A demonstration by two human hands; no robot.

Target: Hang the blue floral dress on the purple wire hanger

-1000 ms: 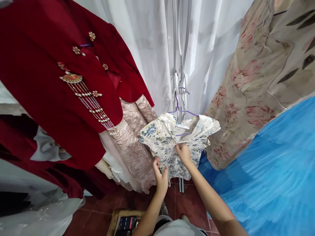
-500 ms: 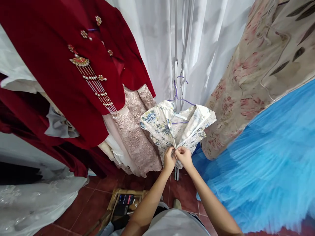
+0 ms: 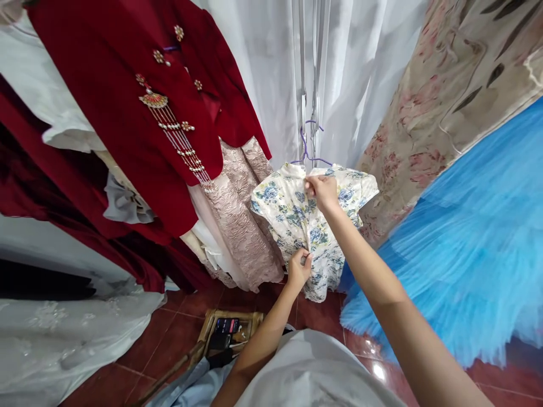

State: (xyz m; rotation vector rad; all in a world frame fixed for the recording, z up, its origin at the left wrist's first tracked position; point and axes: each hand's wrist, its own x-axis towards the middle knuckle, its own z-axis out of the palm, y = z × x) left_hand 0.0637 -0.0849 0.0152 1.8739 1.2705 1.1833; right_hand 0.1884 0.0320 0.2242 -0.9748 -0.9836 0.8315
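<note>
A white short-sleeved blouse [image 3: 285, 195] with blue and yellow flowers hangs on a purple hanger [image 3: 305, 148] in front of me. Its front edges meet along the middle, from the collar down to my lower hand. My right hand [image 3: 323, 191] is closed at the top of this opening, just under the collar. What small part its fingertips pinch is hidden. Lower down, my left hand [image 3: 299, 268] grips the blouse's front between thumb and fingers, pulling the cloth into a crease.
Left hangs a dark red jacket [image 3: 139, 141] with beaded ornaments, beside a pink brocade skirt [image 3: 241, 226]. A blue tulle skirt [image 3: 458, 249] and beige floral cloth [image 3: 407, 130] hang right. White curtains [image 3: 263, 68] are behind. A wooden stool [image 3: 207, 325] holding a phone [image 3: 227, 325] stands low left.
My right hand has moved up from beside my left hand to the collar. The blouse's gaping front has come together. My left hand stays low on the front.
</note>
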